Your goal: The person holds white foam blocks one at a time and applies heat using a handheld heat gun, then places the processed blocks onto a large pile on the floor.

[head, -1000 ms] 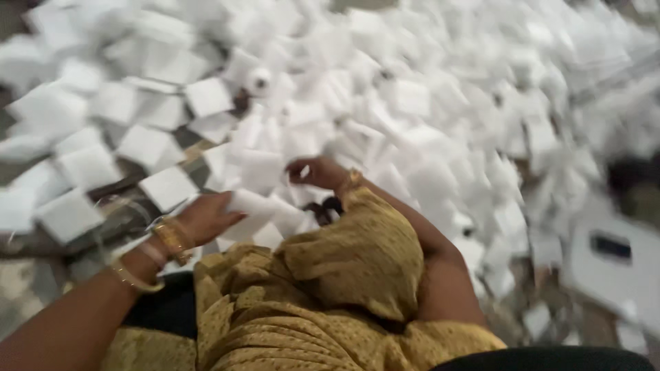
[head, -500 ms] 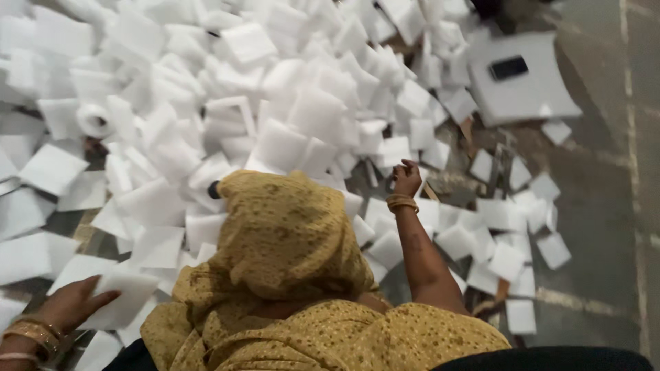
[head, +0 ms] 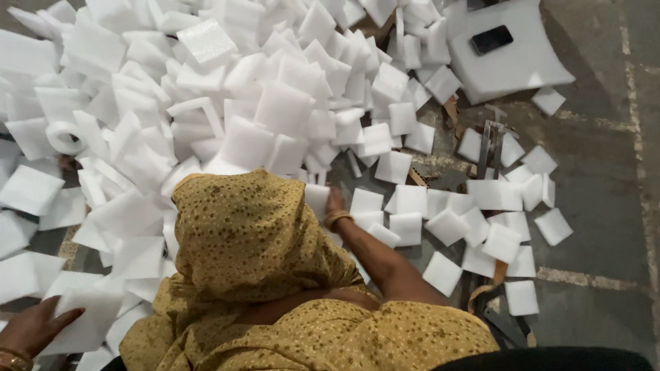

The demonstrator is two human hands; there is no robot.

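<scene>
The left hand (head: 31, 328) lies flat, fingers spread, on a foam square (head: 82, 319) at the lower left edge, pressing rather than gripping it. The right hand (head: 335, 203) reaches into the foam pile (head: 275, 103); whether it grips a piece I cannot tell. Loose squares litter the floor (head: 605, 206). A phone (head: 492, 39) rests on a large foam sheet (head: 522, 69).

foam pile (head: 261, 103) left, phone (head: 492, 39) on sheet (head: 522, 69)

The right hand (head: 335, 201) now sits lower — among foam squares (head: 405, 227) by the knee (head: 240, 227) — while the left hand (head: 31, 328) rests on a sheet (head: 86, 319).
</scene>
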